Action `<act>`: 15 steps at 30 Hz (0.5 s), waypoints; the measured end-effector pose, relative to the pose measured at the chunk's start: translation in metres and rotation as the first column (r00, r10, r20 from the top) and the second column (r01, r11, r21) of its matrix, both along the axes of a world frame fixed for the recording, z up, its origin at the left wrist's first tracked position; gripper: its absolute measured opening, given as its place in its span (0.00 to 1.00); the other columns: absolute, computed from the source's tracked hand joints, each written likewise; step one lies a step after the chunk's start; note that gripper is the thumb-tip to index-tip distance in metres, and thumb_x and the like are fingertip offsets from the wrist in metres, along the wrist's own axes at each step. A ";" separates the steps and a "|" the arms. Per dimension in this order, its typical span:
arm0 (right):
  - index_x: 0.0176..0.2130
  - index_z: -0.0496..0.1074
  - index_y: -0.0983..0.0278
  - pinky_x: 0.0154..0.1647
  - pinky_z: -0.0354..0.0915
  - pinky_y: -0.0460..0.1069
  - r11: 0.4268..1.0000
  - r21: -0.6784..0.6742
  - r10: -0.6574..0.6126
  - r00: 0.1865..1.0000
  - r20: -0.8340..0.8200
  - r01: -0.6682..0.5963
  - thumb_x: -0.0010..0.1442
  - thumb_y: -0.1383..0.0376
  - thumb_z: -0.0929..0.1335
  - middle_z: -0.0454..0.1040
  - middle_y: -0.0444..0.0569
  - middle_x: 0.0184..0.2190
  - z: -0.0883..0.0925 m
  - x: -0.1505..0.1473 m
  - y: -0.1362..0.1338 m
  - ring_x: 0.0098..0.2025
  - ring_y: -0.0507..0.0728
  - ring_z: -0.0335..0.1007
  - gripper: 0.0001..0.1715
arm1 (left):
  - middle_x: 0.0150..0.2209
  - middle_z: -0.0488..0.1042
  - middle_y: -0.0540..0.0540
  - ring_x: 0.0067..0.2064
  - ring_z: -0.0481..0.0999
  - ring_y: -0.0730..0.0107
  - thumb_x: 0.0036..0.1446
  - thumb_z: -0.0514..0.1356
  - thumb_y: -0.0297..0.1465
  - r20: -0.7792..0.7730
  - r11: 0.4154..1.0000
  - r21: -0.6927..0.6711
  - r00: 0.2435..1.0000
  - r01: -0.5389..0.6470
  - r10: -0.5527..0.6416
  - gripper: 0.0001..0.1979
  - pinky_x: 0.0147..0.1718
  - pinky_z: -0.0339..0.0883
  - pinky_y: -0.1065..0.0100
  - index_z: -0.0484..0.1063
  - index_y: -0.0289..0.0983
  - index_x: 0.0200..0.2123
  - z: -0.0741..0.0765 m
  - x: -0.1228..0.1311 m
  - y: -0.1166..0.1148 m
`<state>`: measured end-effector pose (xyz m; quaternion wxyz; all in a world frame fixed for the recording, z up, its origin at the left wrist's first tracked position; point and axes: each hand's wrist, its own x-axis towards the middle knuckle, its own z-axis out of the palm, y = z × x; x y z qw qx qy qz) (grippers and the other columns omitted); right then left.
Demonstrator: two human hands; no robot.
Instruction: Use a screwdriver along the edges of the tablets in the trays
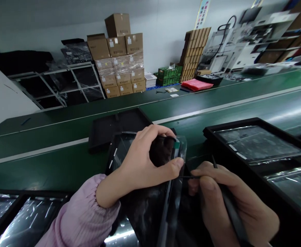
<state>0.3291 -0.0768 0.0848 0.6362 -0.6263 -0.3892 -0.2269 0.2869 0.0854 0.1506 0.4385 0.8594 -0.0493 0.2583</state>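
My left hand grips a dark glossy screen panel, its thumb on the near face and its fingers curled over the top edge. Clear film sticks out past the panel's right edge, and a small green tab shows by the upper corner. My right hand is closed round a slim black pointed tool, with thumb and forefinger pinched together. From that pinch a thin dark tip reaches left to the panel's edge beside my left thumb. Whether tip and tool are one piece is hidden by the fingers.
Black trays holding film-covered panels lie at right and lower left. Another black tray sits behind my left hand on the green bench. Farther back are stacked cartons, green crates and a red packet.
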 end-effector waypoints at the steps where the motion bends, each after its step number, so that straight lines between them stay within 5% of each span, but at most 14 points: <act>1: 0.40 0.75 0.61 0.25 0.67 0.43 1.000 -0.006 0.006 1.000 -0.006 -0.006 0.64 0.72 0.69 0.71 0.41 0.26 -0.001 0.000 0.000 0.24 0.47 0.68 0.07 | 0.44 0.75 0.47 0.46 0.73 0.59 0.49 0.64 0.35 -0.005 1.000 -0.004 1.000 -0.002 0.002 0.16 0.53 0.63 0.53 0.68 0.41 0.42 0.000 0.000 0.000; 6: 0.41 0.74 0.63 0.25 0.68 0.41 1.000 0.013 0.015 0.998 0.060 -0.016 0.64 0.73 0.68 0.72 0.41 0.26 0.006 0.009 -0.008 0.25 0.46 0.69 0.07 | 0.44 0.75 0.47 0.48 0.73 0.57 0.49 0.64 0.36 -0.013 1.000 -0.010 1.000 0.007 -0.007 0.16 0.54 0.63 0.53 0.68 0.40 0.42 -0.002 -0.001 0.001; 11: 0.43 0.74 0.64 0.25 0.72 0.43 0.937 -0.279 0.292 0.912 0.290 -0.211 0.61 0.74 0.70 0.73 0.43 0.25 0.020 0.003 -0.022 0.25 0.49 0.71 0.10 | 0.43 0.74 0.48 0.45 0.73 0.61 0.52 0.64 0.35 0.052 0.998 0.043 0.997 -0.051 0.048 0.15 0.53 0.63 0.56 0.69 0.41 0.43 -0.001 0.006 0.005; 15: 0.40 0.73 0.65 0.24 0.69 0.45 0.977 -0.121 0.200 0.948 0.247 -0.174 0.63 0.73 0.68 0.70 0.44 0.25 0.011 -0.002 -0.018 0.26 0.49 0.69 0.06 | 0.44 0.73 0.47 0.48 0.72 0.60 0.56 0.63 0.40 0.079 0.944 0.203 0.965 -0.259 0.248 0.17 0.54 0.61 0.54 0.69 0.40 0.46 -0.022 0.045 0.013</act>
